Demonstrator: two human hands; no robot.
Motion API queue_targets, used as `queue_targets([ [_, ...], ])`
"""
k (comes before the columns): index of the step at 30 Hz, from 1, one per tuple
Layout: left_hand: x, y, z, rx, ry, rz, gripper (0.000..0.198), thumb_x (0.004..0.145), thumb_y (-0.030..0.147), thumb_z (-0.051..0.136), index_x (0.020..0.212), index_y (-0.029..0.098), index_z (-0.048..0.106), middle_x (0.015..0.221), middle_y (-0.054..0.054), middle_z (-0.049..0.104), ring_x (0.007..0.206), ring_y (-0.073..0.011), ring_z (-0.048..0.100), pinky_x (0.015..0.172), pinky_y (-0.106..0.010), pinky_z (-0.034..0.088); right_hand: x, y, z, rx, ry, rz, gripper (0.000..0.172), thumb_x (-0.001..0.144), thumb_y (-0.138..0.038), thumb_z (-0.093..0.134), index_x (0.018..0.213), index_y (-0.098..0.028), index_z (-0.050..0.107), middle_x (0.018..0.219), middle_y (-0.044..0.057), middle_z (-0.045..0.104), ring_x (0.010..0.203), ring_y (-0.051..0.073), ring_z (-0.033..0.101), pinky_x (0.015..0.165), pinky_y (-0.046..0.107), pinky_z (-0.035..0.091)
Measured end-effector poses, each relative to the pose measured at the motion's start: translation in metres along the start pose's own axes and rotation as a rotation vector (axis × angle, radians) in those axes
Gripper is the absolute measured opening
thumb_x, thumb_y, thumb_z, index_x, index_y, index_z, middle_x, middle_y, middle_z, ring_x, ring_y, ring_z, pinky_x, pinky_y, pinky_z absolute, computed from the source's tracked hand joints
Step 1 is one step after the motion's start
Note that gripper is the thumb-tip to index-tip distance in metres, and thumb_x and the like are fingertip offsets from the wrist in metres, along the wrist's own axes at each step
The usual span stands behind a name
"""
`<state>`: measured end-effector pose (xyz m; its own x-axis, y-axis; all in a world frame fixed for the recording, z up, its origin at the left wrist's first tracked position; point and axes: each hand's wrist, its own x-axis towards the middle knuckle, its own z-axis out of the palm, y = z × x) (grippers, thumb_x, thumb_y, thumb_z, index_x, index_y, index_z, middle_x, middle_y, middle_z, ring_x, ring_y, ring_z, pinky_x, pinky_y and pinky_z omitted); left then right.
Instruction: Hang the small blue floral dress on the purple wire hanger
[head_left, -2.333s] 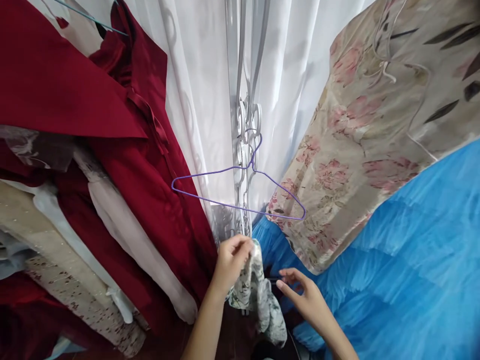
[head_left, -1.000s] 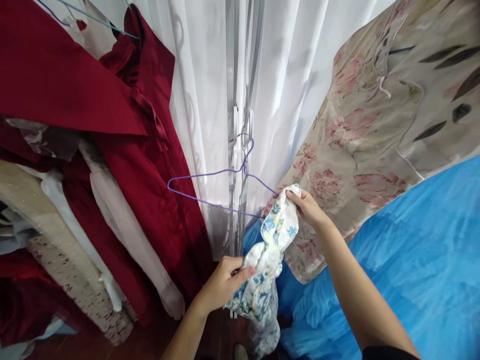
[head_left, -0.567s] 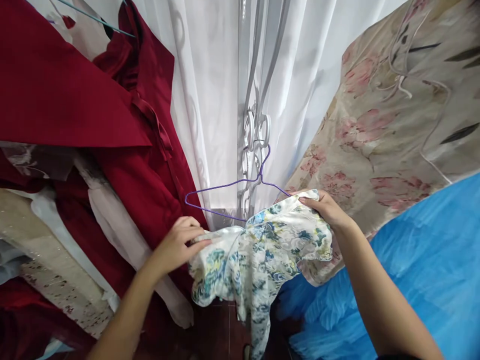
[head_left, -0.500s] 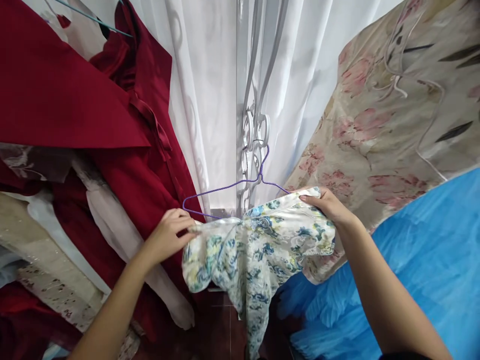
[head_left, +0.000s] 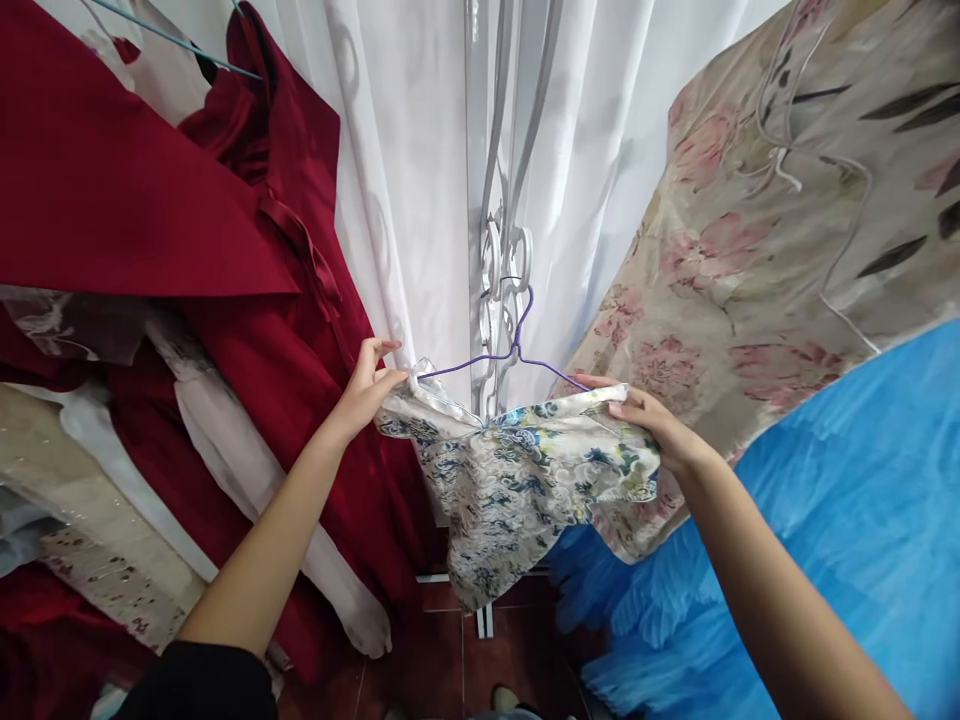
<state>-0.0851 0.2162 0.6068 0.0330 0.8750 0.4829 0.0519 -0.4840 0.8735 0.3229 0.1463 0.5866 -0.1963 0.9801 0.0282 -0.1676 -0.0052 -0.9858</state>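
Note:
A white dress with a blue and yellow floral print (head_left: 517, 470) hangs on a purple wire hanger (head_left: 480, 360). The hanger's hook sits among white curved metalwork behind it. My left hand (head_left: 367, 385) pinches the dress's left shoulder edge, which now covers the left end of the hanger. On the other side, my right hand (head_left: 649, 415) grips the right shoulder edge between thumb and fingers, next to the hanger's right arm. Both ends of the hanger are hidden inside the cloth.
Dark red gowns (head_left: 172, 200) and pale sheer garments hang on the left. At right are a beige floral dress (head_left: 697, 270) and a blue ruffled dress (head_left: 840, 520). White curtains (head_left: 427, 150) and a white metal stand (head_left: 491, 130) are behind. Red-brown tiles (head_left: 420, 650) cover the floor.
My left hand has moved up, drawing the left shoulder of the dress over the hanger's bare left end. The dress's lower part has swung up and back. My right hand has barely moved.

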Motion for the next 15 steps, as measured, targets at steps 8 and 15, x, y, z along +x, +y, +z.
queue_targets([
  [8,-0.035,0.025,0.02,0.496,0.07,0.203,0.03,0.085,0.04,0.07,0.101,0.016,0.077,0.081,-0.005,0.071,0.074,-0.0182,0.063,0.069,-0.025,0.047,-0.022,0.049,-0.034,-0.084,0.132,-0.005,0.037,0.079,-0.053,0.077,0.085,-0.017,0.074,0.074,0.005,0.076,0.062,0.02,0.067,0.058,0.027,0.053],
  [15,-0.015,0.109,0.077,0.815,-0.067,0.427,0.027,0.089,0.045,0.067,0.099,0.022,0.077,0.099,-0.005,0.076,0.09,-0.0207,0.068,0.08,-0.029,0.049,-0.046,0.031,-0.077,-0.002,0.096,0.042,0.046,0.067,-0.058,0.083,0.087,-0.017,0.075,0.073,0.009,0.075,0.064,0.025,0.069,0.059,0.032,0.054],
])
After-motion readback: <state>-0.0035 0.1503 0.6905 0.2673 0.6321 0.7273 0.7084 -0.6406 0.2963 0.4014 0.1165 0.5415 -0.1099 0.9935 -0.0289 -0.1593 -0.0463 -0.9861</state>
